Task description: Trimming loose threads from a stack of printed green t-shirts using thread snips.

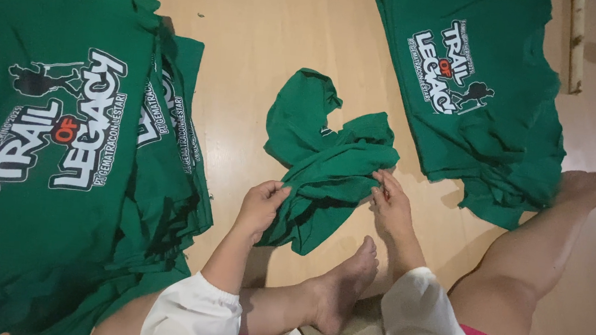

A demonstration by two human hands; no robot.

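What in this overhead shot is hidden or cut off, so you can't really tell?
- Crumpled green shirt: its print is folded inward, head view.
- Left hand and right hand: fingertips buried in the cloth.
- Left shirt stack: cut off by the left and bottom edges; lower shirts are covered, so no count.
- Right shirt stack: cut by the top edge.
- Wooden strip: its top end runs out of frame.
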